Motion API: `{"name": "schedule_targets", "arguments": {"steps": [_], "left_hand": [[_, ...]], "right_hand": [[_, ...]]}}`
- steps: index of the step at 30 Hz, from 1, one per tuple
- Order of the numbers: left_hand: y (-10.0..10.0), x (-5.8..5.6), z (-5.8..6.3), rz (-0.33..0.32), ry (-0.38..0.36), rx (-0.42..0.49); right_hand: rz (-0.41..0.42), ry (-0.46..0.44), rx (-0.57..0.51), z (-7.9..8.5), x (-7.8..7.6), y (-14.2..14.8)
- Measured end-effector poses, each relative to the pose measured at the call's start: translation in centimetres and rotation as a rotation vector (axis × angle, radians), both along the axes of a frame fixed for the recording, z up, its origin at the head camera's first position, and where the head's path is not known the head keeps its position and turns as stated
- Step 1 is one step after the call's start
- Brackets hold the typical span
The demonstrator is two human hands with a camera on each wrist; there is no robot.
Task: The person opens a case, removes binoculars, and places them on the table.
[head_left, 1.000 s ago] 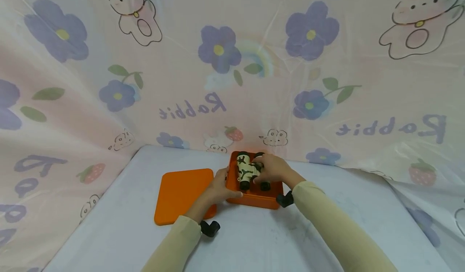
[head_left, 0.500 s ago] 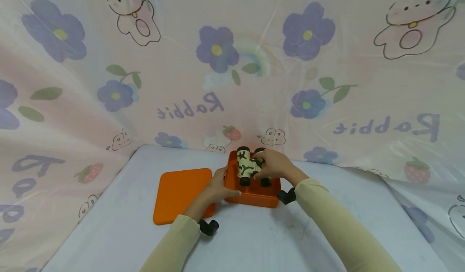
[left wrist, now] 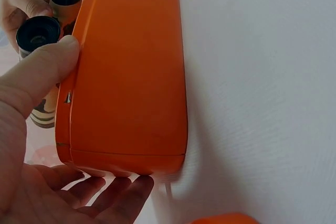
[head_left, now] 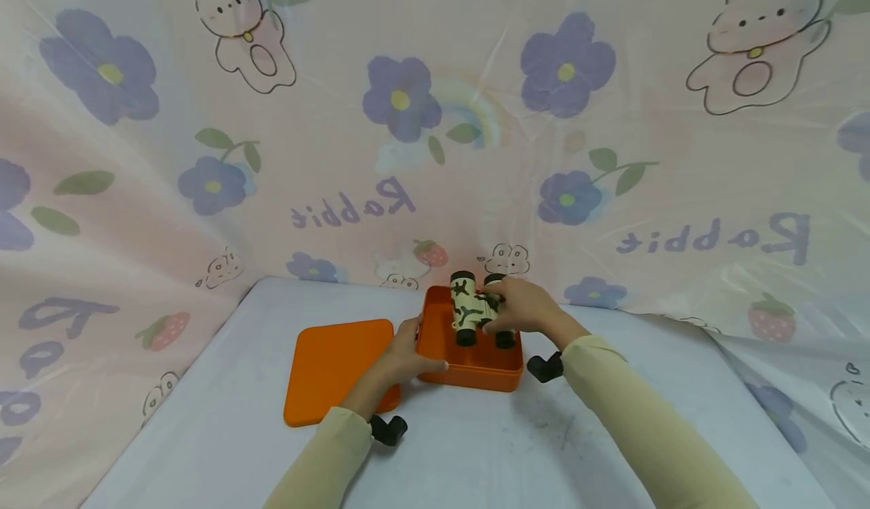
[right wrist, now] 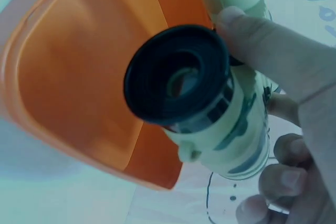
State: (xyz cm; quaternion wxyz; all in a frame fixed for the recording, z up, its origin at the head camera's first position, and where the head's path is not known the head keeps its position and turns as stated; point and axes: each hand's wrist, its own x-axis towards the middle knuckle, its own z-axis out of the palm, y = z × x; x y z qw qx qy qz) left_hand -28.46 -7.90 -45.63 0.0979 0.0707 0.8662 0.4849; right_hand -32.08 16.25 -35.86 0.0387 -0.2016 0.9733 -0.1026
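Note:
Camouflage-patterned binoculars [head_left: 465, 306] with black eyepieces are held in my right hand [head_left: 529, 310], above the orange box [head_left: 469, 377]. In the right wrist view, my thumb lies between the two barrels of the binoculars [right wrist: 220, 135], with the other fingers curled at the far side. My left hand [head_left: 404, 355] grips the box at its left front corner. The left wrist view has my left thumb on the rim of the box [left wrist: 128, 72] and the fingers along its side wall. The interior of the box [right wrist: 79, 72] shows bare in the right wrist view.
A flat orange lid [head_left: 333, 369] lies on the white tabletop [head_left: 462, 456] left of the box, partly behind my left forearm. A printed curtain [head_left: 476, 192] with flowers and rabbits hangs behind and beside the table. Black devices [head_left: 389, 430] sit at both wrists.
The binoculars have risen from inside the box to above it and shifted slightly right, carried by my right hand. My left hand has stayed on the box corner.

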Motion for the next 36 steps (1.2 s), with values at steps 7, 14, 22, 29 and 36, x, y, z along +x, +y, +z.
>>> {"name": "schedule_targets", "arguments": {"steps": [7,14,22,29,36], "left_hand": [[0.2,0.2,0.2,0.017,-0.016,0.000],[0.3,0.5,0.3,0.021,-0.020,0.003],[0.3,0.5,0.1,0.020,-0.011,0.003],[0.2,0.3,-0.1,0.025,-0.001,0.001],[0.2,0.2,-0.2,0.020,-0.003,-0.011]], "right_hand": [[-0.031,-0.012,-0.001,0.0,0.2,1.1],[-0.050,-0.006,0.004,-0.2,0.4,1.9],[-0.066,0.001,-0.013,0.0,0.6,2.9],[-0.069,0.013,-0.013,0.2,0.8,3.9],[-0.094,0.017,0.007,0.4,1.3,4.9]]}}
